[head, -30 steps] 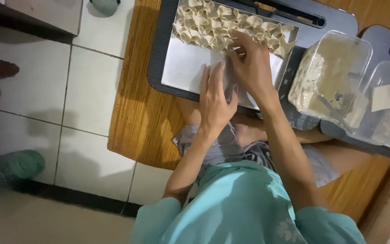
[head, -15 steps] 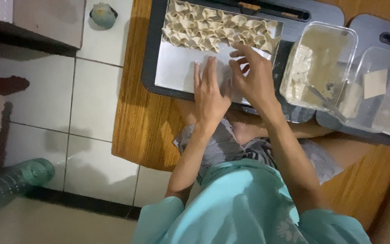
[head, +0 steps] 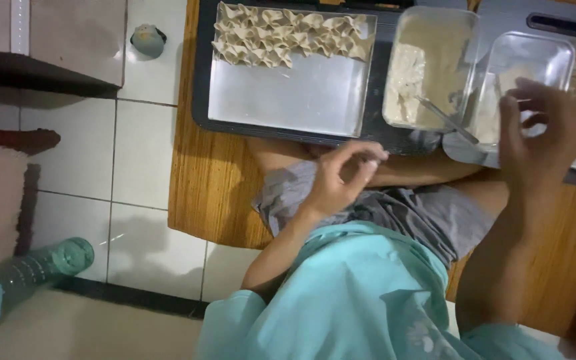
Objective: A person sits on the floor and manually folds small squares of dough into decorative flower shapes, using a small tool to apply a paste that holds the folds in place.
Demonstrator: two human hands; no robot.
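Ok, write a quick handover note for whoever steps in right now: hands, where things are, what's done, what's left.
Left hand: over the lap, fingers pinched, contents unclear.
Right hand: empty, open, raised over the clear containers.
Folded dumplings fill the far rows of the metal tray; the near part is bare.
The filling tub with its spoon sits right of the tray.
Left: fill the bare part.

The left hand (head: 338,180) hovers low over the lap, wrist bent, fingers curled loosely with thumb and fingertips (head: 375,157) nearly meeting, nothing visibly pinched between them. The left forearm runs down toward the body. The right hand (head: 545,127) is raised higher and farther out, fingers curled inward, its grip empty, the forearm rising steeply beneath it.
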